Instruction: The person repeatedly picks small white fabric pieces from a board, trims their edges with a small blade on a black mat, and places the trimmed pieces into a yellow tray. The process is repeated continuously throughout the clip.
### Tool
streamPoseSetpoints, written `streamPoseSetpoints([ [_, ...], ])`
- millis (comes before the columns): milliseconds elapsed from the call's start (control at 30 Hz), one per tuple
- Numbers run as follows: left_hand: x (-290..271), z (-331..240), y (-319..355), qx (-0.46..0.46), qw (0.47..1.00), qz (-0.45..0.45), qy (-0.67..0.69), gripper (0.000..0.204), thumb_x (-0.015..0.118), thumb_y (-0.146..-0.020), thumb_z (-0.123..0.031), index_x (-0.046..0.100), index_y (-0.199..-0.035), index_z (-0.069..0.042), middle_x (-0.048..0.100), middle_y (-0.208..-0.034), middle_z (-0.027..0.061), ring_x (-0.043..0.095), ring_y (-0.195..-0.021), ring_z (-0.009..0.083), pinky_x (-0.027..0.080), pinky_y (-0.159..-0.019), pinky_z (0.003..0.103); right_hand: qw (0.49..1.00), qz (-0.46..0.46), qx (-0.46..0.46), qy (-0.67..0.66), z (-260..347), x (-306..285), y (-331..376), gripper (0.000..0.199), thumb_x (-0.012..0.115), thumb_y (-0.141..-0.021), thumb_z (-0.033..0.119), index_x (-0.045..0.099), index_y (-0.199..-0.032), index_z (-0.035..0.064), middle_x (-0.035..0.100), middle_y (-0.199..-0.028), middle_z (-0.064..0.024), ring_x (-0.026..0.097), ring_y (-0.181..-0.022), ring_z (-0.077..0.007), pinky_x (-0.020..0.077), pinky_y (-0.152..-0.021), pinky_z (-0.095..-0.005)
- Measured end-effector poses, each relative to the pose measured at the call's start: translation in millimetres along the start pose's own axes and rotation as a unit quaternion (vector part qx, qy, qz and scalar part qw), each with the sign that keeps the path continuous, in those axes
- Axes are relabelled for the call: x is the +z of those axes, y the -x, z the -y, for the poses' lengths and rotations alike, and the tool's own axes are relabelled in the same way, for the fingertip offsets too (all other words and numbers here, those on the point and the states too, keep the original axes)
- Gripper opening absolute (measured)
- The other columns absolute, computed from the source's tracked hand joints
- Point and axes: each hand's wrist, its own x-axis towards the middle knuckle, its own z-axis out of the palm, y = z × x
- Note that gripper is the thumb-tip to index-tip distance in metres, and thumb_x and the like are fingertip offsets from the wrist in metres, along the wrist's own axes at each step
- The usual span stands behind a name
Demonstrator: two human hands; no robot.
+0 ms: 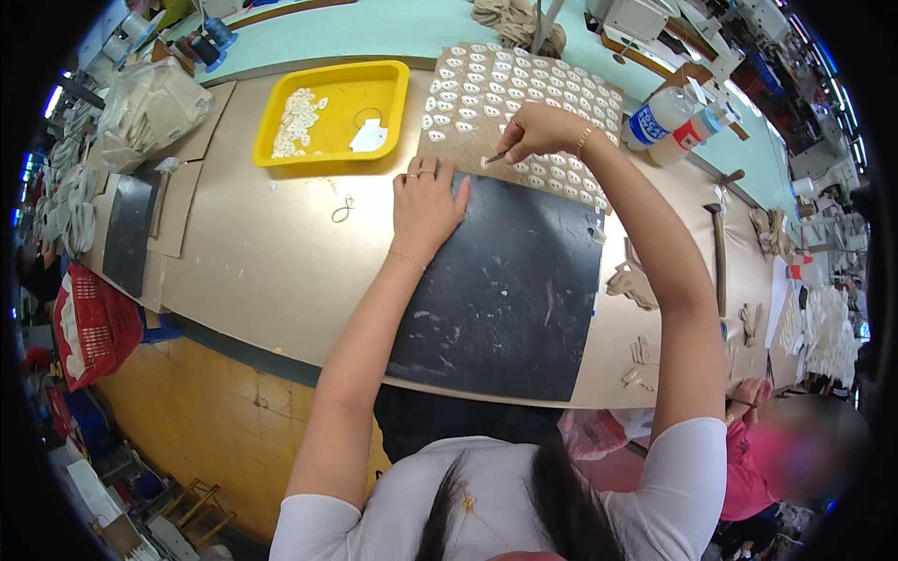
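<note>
Rows of small white oval pieces lie on a brown sheet [468,148] at the far side of the table. My right hand [547,129] reaches over this sheet, its fingers closed on a small dark pointed tool [496,157]. The tool's tip is at a white piece [485,163] near the sheet's near edge; whether it touches is too small to tell. My left hand [428,201] lies flat, fingers stretched, at the far left corner of a black board [505,290]. A yellow tray [265,140] with a heap of similar white pieces [299,122] stands to the left.
Two bottles [658,117] stand at the far right, with a hammer [718,252] nearer. Brown cut pieces [631,285] lie right of the board. A plastic bag [154,112] and another black board [131,229] are on the left. A person in pink [744,477] sits at lower right.
</note>
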Motion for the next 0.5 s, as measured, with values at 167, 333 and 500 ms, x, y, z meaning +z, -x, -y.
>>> streamPoseSetpoints([
  [167, 2, 6, -2, 0.005, 0.999, -0.041, 0.015, 0.044, 0.063, -0.094, -0.037, 0.061, -0.127, -0.007, 0.062, -0.124, 0.0174, 0.055, -0.122, 0.0327, 0.042, -0.098, 0.046, 0.998, -0.030, -0.036, -0.052, 15, 43, 120, 0.028, 0.084, -0.075, 0.021, 0.081, -0.100, 0.0101, 0.078, -0.089, -0.0094, 0.073, -0.078, -0.0209, 0.0554, -0.074, -0.0331],
  [333, -3, 0, 1, 0.055, 0.993, -0.088, 0.055, 0.045, 0.068, -0.092, -0.027, 0.059, -0.132, -0.009, 0.059, -0.126, 0.0189, 0.057, -0.117, 0.0352, 0.043, -0.100, 0.047, 0.985, -0.129, 0.113, 0.024, 32, 124, 236, 0.024, 0.081, -0.077, 0.020, 0.080, -0.098, 0.0073, 0.075, -0.086, -0.0147, 0.072, -0.084, -0.0326, 0.0565, -0.079, -0.0409],
  [500, -28, -44, 63, 0.148, 0.960, -0.007, 0.238, 0.034, 0.071, -0.085, -0.012, 0.068, -0.118, -0.008, 0.059, -0.126, 0.0152, 0.057, -0.118, 0.0349, 0.043, -0.100, 0.046, 0.960, -0.205, 0.192, -0.019, 42, 177, 260, 0.022, 0.080, -0.077, 0.018, 0.080, -0.095, 0.0050, 0.072, -0.087, -0.0177, 0.071, -0.085, -0.0348, 0.0555, -0.080, -0.0435],
])
